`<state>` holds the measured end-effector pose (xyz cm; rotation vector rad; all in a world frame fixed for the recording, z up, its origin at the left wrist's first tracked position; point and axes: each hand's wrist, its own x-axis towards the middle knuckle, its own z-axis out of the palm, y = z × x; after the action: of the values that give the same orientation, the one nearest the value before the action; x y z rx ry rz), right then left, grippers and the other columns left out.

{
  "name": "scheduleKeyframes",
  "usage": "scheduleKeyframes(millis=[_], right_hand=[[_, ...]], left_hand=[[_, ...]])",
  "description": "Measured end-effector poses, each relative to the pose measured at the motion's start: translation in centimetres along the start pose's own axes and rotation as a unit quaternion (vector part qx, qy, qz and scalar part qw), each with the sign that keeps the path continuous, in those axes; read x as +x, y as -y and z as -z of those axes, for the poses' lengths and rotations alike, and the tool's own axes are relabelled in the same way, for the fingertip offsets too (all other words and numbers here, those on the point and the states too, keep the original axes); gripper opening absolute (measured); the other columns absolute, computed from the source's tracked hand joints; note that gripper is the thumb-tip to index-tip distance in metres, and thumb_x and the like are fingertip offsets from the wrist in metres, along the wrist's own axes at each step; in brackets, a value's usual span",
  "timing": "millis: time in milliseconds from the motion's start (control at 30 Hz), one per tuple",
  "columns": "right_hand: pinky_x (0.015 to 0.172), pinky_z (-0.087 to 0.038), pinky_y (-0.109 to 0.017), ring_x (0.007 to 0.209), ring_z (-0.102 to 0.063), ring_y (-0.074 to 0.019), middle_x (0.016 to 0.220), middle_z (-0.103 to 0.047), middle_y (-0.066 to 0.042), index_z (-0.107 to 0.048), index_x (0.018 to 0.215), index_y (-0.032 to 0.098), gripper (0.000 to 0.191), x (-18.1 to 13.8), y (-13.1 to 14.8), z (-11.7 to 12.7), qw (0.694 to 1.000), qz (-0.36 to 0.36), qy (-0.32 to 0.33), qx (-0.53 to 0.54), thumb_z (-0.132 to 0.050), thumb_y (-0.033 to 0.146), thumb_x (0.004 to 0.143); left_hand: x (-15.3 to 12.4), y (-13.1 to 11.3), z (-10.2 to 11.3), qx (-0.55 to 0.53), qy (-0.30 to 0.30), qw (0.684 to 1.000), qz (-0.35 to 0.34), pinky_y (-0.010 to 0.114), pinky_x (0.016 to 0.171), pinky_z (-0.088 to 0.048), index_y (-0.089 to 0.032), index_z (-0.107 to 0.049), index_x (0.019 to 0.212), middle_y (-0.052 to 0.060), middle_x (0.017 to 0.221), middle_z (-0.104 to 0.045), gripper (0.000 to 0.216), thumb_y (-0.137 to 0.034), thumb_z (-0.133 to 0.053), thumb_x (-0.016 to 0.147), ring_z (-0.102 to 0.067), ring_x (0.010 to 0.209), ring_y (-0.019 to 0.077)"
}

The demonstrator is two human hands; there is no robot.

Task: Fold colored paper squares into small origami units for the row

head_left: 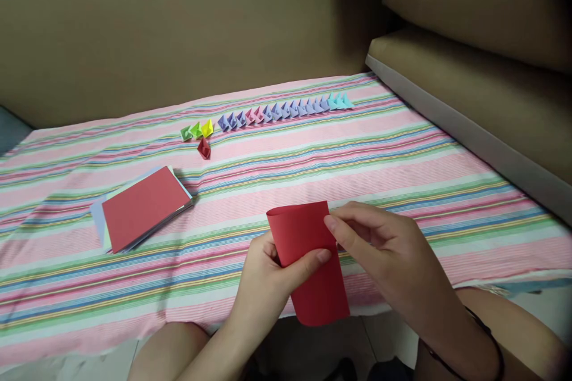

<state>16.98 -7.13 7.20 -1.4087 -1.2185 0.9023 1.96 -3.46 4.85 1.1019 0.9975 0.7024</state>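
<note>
A red sheet of paper is held up over the near edge of the striped cloth, its top bent over into a soft fold. My left hand grips its left side, thumb across the front. My right hand pinches the upper right edge with thumb and fingers. Both hands hold the same sheet.
A stack of coloured paper sheets, red on top, lies to the left on the pink striped cloth. A row of several small folded paper boats runs across the far side, with one red boat set apart. Brown cushions stand at right.
</note>
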Motion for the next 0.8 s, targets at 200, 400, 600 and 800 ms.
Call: scheduleKeyframes(millis=[200, 400, 600, 800], right_hand=[[0.062, -0.048, -0.024, 0.073, -0.061, -0.0163, 0.075, -0.066, -0.001, -0.071, 0.080, 0.025, 0.016, 0.04, 0.04, 0.00, 1.000, 0.000, 0.003, -0.007, -0.057, 0.031, 0.086], [0.061, -0.049, -0.024, 0.072, -0.061, -0.0164, 0.076, -0.067, -0.001, -0.071, 0.080, 0.025, 0.017, 0.08, 0.02, 0.01, 1.000, 0.007, 0.000, -0.014, -0.057, 0.032, 0.086], [0.062, -0.048, -0.022, 0.072, -0.061, -0.0144, 0.076, -0.067, 0.001, -0.071, 0.081, 0.026, 0.015, 0.00, -0.01, -0.01, 1.000, 0.006, 0.004, -0.008, -0.058, 0.030, 0.087], [0.061, -0.048, -0.022, 0.073, -0.061, -0.0150, 0.077, -0.067, 0.000, -0.071, 0.080, 0.025, 0.016, -0.04, -0.01, 0.01, 1.000, 0.004, 0.001, -0.010, -0.058, 0.031, 0.086]], left_hand=[[-0.02, -0.05, -0.06, 0.000, -0.008, 1.000, 0.011, 0.022, 0.058, -0.046, -0.014, -0.067, 0.073, 0.004, 0.071, -0.067, 0.026, -0.036, -0.079, 0.065, -0.058, 0.063, 0.0126], [0.02, -0.04, -0.09, 0.003, -0.010, 1.000, 0.007, 0.023, 0.059, -0.047, -0.014, -0.068, 0.075, 0.004, 0.072, -0.068, 0.026, -0.036, -0.078, 0.066, -0.059, 0.064, 0.0135], [0.06, 0.04, -0.03, 0.010, -0.011, 1.000, 0.007, 0.024, 0.060, -0.048, -0.015, -0.069, 0.077, 0.004, 0.071, -0.068, 0.026, -0.036, -0.078, 0.066, -0.060, 0.065, 0.0150], [0.03, -0.04, -0.06, 0.003, -0.012, 1.000, 0.005, 0.023, 0.060, -0.049, -0.015, -0.069, 0.077, 0.004, 0.074, -0.070, 0.024, -0.035, -0.078, 0.066, -0.062, 0.067, 0.0150]])
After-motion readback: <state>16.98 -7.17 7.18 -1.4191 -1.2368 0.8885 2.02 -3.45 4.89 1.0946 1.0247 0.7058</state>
